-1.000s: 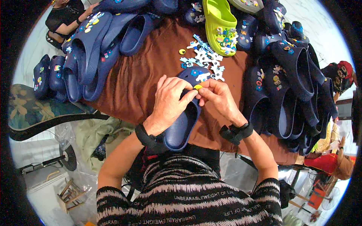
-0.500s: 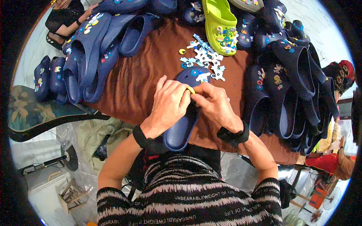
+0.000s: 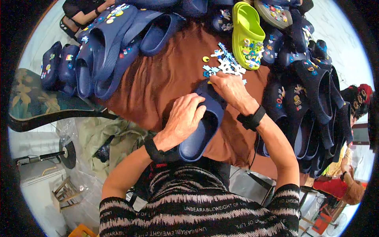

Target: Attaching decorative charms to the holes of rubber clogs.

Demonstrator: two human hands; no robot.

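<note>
A navy foam clog [image 3: 196, 139] lies in front of me with its toe pointing away and its heel at my lap. My left hand [image 3: 181, 120] is wrapped round its left side, thumb by the foot opening. At the toe, my right hand [image 3: 232, 90] is closed in a pinch. A small yellow charm [image 3: 209, 82] shows at its fingertips, mostly covered. The hand also hides much of the clog's toe. Just beyond lies a pile of white and blue shoe charms [image 3: 231, 66], with a round yellow charm [image 3: 205, 59] to its left.
A lime-green clog [image 3: 246, 35] covered in charms stands past the pile. Navy clogs are heaped at the left [image 3: 106, 51] and right [image 3: 304, 102] of the brown cloth [image 3: 158, 83]. Another person's arm [image 3: 89, 14] shows at the far left. A dark patterned chair [image 3: 47, 100] stands left.
My hands have parted: the right moved away from me to the clog's toe, the left now holds the clog's side. The yellow charm was between both hands before. The view has shifted slightly.
</note>
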